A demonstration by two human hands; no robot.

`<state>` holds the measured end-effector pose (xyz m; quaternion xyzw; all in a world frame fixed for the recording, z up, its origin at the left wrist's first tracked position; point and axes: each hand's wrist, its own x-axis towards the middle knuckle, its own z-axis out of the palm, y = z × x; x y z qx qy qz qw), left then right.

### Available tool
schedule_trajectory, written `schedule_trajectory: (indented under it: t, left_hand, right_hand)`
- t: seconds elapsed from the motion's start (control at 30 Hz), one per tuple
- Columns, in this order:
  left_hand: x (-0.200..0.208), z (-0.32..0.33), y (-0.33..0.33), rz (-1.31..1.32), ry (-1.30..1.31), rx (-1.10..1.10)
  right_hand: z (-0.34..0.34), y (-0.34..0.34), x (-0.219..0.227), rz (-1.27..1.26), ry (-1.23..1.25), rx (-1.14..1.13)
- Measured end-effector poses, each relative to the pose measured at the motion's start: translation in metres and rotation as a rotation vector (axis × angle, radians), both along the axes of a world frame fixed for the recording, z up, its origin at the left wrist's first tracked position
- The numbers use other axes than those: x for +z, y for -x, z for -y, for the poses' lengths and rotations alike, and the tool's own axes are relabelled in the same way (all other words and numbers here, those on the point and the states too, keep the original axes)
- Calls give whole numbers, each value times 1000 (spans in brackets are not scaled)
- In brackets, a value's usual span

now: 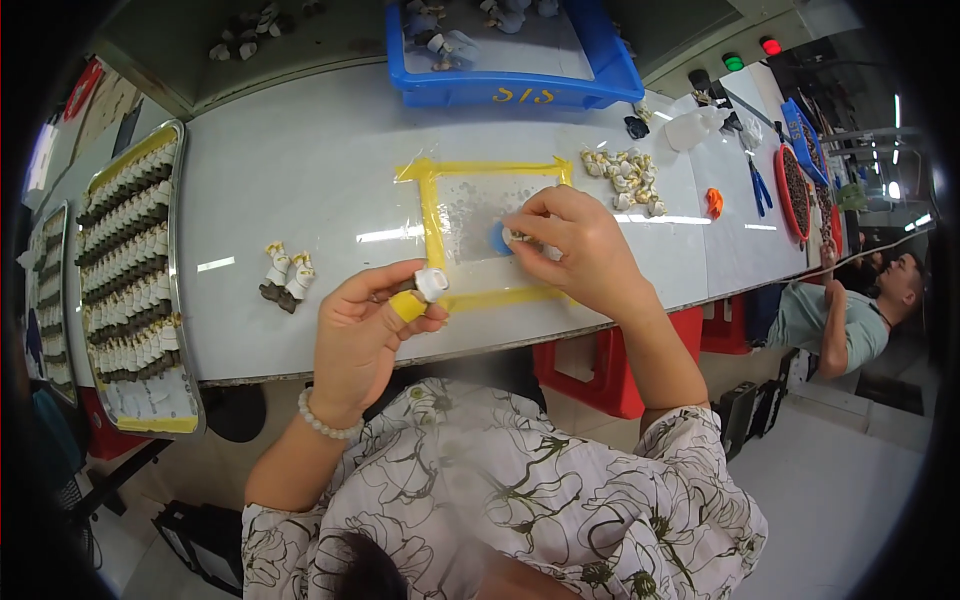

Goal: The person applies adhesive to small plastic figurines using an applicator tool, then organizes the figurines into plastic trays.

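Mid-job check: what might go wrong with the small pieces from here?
The small white piece is held near the fingertips of the left hand, so it might slip. Two small figures lie left of that hand; a sideways sweep could knock them. Loose white-and-gold pieces sit just beyond the right hand and might scatter if brushed.

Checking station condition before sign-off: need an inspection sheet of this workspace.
Surface: glossy white tabletop, yellow tape rectangle stuck on it.
Job's things: white piece; two figurines to its left; white-and-gold pieces grouped to the right; figurine tray far left.
Clutter: white bottle, orange item, blue-handled tool on the right; blue bin at the back.
Grips: left grip holds the white piece; right grip pinches a small item, mostly hidden, over the rectangle.
Cables: none I can make out.
Surroundings: red stool; co-worker to the right; green light, red light.
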<state>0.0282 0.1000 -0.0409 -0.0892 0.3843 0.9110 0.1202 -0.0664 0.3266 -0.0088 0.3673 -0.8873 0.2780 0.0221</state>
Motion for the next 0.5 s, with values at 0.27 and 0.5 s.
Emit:
schedule_trajectory:
  t: [0.27, 0.5]
  left_hand:
    - [-9, -20, 4, -72, -66, -23]
    - [-13, -22, 5, -137, -39, -32]
  right_hand:
    - [4, -5, 0, 12, 53, -58]
    - [0, -8, 0, 36, 58, -58]
